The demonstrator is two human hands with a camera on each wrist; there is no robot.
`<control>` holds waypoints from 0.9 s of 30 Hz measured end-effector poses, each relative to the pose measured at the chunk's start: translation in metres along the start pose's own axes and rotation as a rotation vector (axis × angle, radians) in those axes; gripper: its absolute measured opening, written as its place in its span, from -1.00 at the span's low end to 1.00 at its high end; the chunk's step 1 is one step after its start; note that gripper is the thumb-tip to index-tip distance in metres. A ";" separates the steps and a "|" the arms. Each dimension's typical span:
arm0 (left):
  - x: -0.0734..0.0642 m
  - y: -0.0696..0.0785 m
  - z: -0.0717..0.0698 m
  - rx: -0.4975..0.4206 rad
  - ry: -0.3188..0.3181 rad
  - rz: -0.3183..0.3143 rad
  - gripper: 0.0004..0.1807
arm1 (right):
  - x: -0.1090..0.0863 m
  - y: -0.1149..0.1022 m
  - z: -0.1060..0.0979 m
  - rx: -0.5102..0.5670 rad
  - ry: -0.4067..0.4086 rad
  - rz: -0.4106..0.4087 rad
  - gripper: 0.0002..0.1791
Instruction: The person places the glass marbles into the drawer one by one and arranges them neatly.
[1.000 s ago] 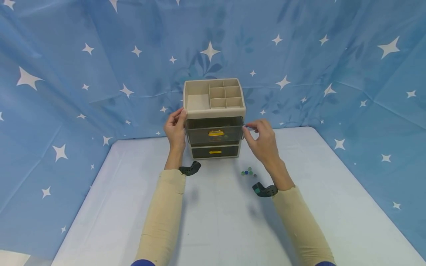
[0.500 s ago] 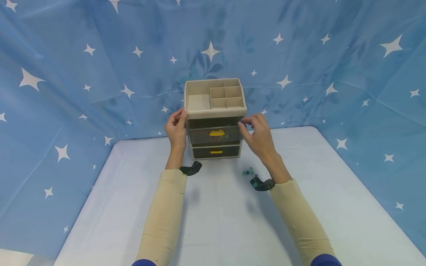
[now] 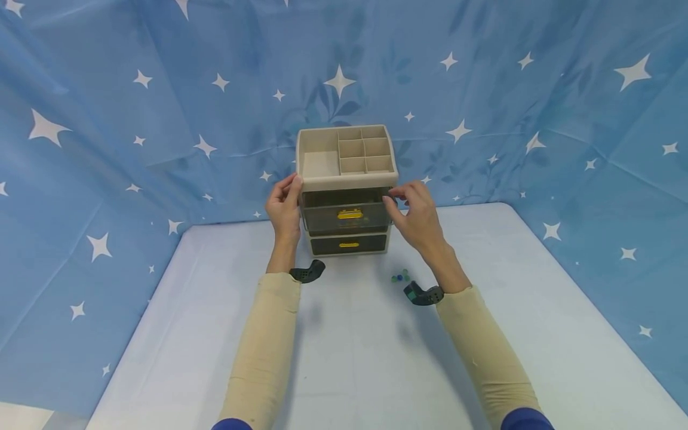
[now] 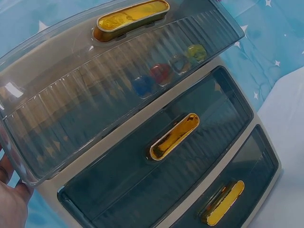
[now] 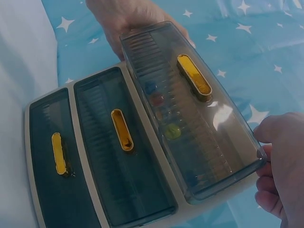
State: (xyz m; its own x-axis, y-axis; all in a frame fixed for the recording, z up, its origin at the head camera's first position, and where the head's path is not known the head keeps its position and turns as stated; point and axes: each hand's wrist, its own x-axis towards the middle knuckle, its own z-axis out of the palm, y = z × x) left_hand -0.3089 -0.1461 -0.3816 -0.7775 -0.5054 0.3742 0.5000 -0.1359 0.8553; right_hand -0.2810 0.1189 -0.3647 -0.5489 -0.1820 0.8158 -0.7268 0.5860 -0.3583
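A beige desktop drawer organizer (image 3: 346, 181) has its clear top drawer (image 3: 328, 221) pulled out. My left hand (image 3: 283, 206) holds the organizer's upper left edge, thumb toward the front. My right hand (image 3: 419, 218) is at the top drawer's right front corner, thumb and fingertips over its rim, with no marble visible between them. Through the drawer in the left wrist view show a blue marble (image 4: 142, 86), a red marble (image 4: 160, 73) and a yellow-green marble (image 4: 195, 53). Near the drawer's other end in the right wrist view lies a blurred blue marble (image 5: 192, 180).
Several green and blue marbles (image 3: 399, 278) lie on the white table (image 3: 344, 334) in front of the organizer, near my right wrist. Two lower drawers with gold handles are closed. A blue star-patterned curtain (image 3: 226, 119) hangs behind and at both sides.
My right hand has moved left over the drawer's right corner. The dark blue marble seen between its fingertips earlier no longer shows there. My left hand has stayed in place.
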 end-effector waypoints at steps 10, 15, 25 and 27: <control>-0.001 -0.001 0.000 -0.009 0.010 0.021 -0.69 | -0.002 0.000 -0.001 -0.004 -0.027 0.028 -0.80; -0.001 0.000 0.000 -0.002 0.017 0.018 -0.68 | -0.003 -0.002 -0.002 -0.008 -0.020 0.040 -0.80; 0.000 -0.001 0.001 -0.009 0.016 0.013 -0.72 | -0.010 0.000 -0.006 -0.010 -0.003 0.050 -0.83; 0.000 -0.001 0.001 -0.010 0.013 0.017 -0.69 | -0.011 0.000 -0.007 -0.007 -0.002 0.049 -0.82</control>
State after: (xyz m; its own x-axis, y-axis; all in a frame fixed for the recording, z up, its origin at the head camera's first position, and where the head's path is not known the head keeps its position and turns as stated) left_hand -0.3096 -0.1452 -0.3820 -0.7642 -0.5185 0.3836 0.5167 -0.1361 0.8453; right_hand -0.2723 0.1269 -0.3706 -0.5847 -0.1546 0.7964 -0.6959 0.6000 -0.3945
